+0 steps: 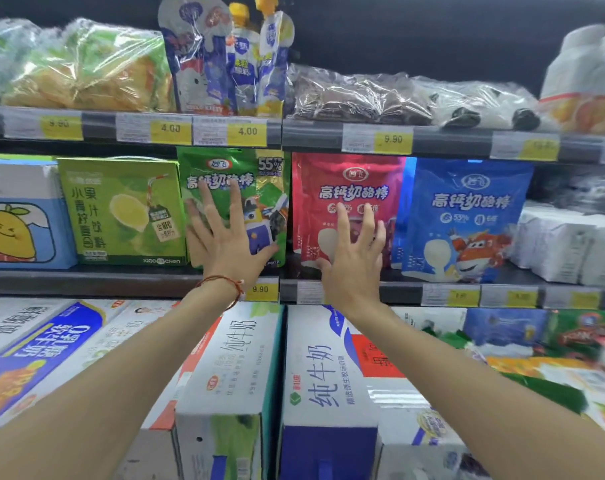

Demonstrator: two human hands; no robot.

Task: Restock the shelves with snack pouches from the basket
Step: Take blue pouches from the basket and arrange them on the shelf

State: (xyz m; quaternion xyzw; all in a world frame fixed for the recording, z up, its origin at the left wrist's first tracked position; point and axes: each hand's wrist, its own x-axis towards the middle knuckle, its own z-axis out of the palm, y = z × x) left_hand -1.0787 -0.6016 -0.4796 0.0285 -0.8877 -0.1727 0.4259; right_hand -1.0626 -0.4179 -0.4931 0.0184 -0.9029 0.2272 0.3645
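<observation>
A dark shop shelving unit fills the view, its three shelf edges lined with yellow price tags (pixel 247 131). On the middle shelf (pixel 86 275), from its left end: a pale blue carton with a smiling yellow fruit (pixel 17 230), a green lime-drink box (pixel 121 209), then a green glossy snack pouch (pixel 231 181) standing upright at the front edge. The left hand (pixel 224 244), a red string bracelet (pixel 224 285) at its wrist, lies flat against this pouch with fingers spread wide, gripping nothing. Just beside it stands a red snack pouch (pixel 346 188); the right hand (pixel 353 268) presses on its lower half, fingers likewise splayed and empty. A blue snack pouch (pixel 467 216) with a cartoon plane leans next to the red one, and white wrapped packs (pixel 571 244) sit toward the right end. Above, plastic-wrapped bundles and spouted blue-and-white drink pouches (pixel 231 60) crowd the top shelf. Below, white milk cartons (pixel 328 368) lie under both forearms.
</observation>
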